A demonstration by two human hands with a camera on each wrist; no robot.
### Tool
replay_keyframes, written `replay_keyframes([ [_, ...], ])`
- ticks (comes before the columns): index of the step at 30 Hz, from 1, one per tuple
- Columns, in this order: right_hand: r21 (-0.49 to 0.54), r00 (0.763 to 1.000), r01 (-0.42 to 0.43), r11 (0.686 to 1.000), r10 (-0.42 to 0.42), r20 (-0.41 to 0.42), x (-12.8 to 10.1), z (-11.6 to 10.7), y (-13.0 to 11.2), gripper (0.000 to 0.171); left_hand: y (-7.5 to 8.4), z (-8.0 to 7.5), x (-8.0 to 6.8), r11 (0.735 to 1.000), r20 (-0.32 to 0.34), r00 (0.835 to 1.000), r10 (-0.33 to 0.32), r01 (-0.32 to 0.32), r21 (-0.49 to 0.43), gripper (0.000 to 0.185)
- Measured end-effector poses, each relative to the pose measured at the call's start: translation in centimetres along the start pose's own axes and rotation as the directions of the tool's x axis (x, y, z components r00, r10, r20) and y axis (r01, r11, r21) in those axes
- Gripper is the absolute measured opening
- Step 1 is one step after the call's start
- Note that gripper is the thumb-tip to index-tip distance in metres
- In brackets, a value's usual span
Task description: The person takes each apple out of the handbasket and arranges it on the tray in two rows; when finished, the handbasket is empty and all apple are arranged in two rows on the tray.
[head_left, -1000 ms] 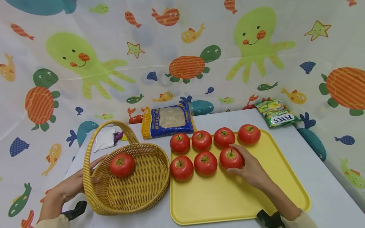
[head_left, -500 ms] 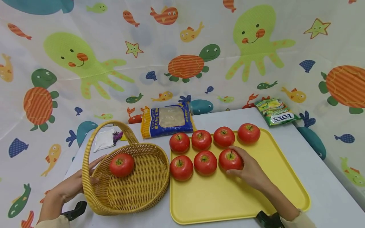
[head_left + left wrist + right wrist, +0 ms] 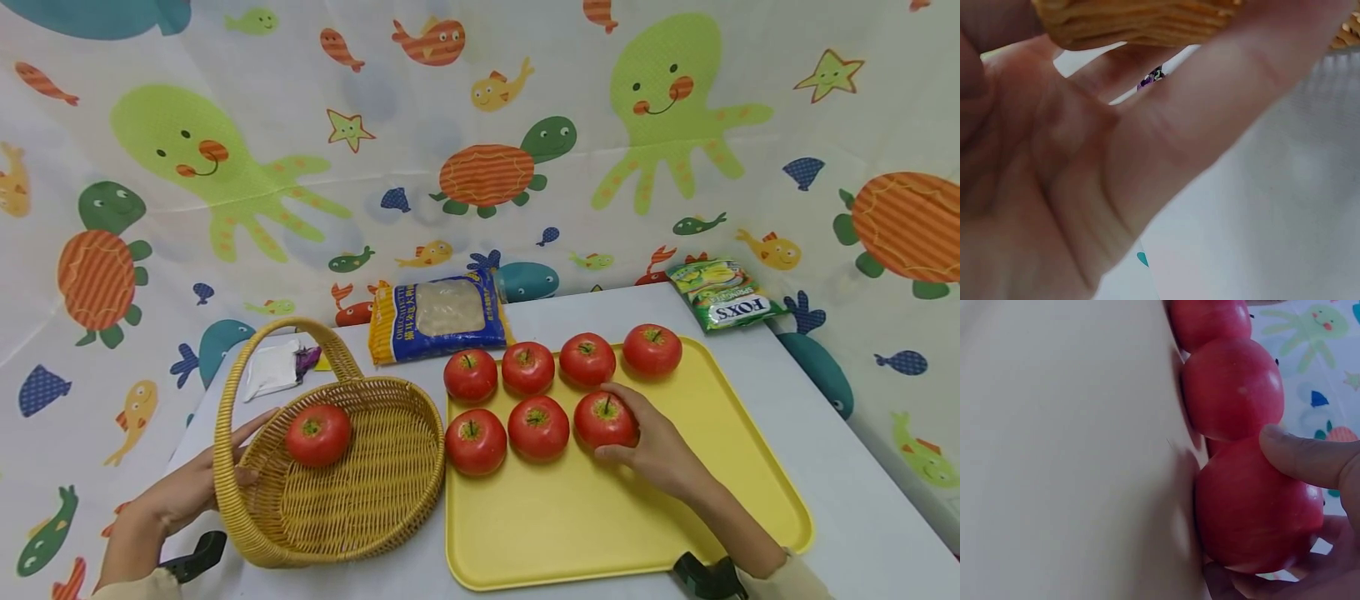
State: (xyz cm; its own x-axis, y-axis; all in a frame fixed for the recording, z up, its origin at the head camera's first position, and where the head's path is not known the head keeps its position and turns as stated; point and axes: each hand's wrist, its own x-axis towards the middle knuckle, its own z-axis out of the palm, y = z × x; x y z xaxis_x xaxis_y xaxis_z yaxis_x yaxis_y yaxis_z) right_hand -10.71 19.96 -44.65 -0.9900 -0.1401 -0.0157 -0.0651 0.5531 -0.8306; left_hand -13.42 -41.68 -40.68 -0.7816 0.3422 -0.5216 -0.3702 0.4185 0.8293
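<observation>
A woven basket [image 3: 375, 492] with a tall handle stands at the left and holds one red apple [image 3: 318, 434]. My left hand [image 3: 197, 487] holds its near-left rim, thumb inside and fingers outside; in the left wrist view the palm [image 3: 1085, 187] fills the frame under the rim [image 3: 1141, 22]. Several red apples lie in two rows on a yellow tray [image 3: 600, 533]. My right hand [image 3: 651, 450] grips the rightmost apple of the front row [image 3: 603, 419], which rests on the tray. The right wrist view shows the thumb [image 3: 1310, 459] across that apple [image 3: 1254, 512].
A blue and yellow food bag [image 3: 442, 315] lies behind the basket and tray. A green sweets packet [image 3: 723, 296] sits at the back right, a small white packet [image 3: 273, 369] at the back left. A patterned sea-animal cloth surrounds the white table [image 3: 840, 467].
</observation>
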Motion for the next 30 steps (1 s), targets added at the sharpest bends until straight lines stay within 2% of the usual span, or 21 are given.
replay_keyframes([
  [12,-0.017,1.0,-0.002,1.0,0.003,0.018,0.0,0.0,0.0,0.088,-0.1,-0.1,0.1,1.0,0.01,1.0,0.01,-0.01,0.005,0.085],
  [18,-0.112,0.998,0.063,0.992,-0.062,0.014,0.0,-0.4,-0.8,0.094,-0.1,-0.2,0.2,1.0,0.013,1.0,0.01,-0.01,0.002,0.085],
  [21,-0.2,0.993,0.109,0.974,-0.117,-0.032,0.1,-0.5,-2.4,0.092,-0.2,-0.3,0.2,1.0,0.012,1.0,0.006,-0.006,0.004,0.084],
  [25,-0.294,0.972,0.193,0.936,-0.222,-0.069,0.5,0.3,-6.0,0.087,-0.3,-0.3,0.2,1.0,0.011,1.0,0.004,-0.004,0.008,0.084],
  [27,-0.315,0.958,0.251,0.915,-0.281,-0.053,0.8,1.2,-8.0,0.086,-0.3,-0.3,0.2,1.0,0.011,1.0,0.004,-0.004,0.011,0.084],
  [30,-0.309,0.934,0.345,0.886,-0.357,0.017,1.6,3.0,-11.1,0.083,-0.3,-0.2,0.1,1.0,0.014,1.0,0.004,-0.004,0.004,0.083],
])
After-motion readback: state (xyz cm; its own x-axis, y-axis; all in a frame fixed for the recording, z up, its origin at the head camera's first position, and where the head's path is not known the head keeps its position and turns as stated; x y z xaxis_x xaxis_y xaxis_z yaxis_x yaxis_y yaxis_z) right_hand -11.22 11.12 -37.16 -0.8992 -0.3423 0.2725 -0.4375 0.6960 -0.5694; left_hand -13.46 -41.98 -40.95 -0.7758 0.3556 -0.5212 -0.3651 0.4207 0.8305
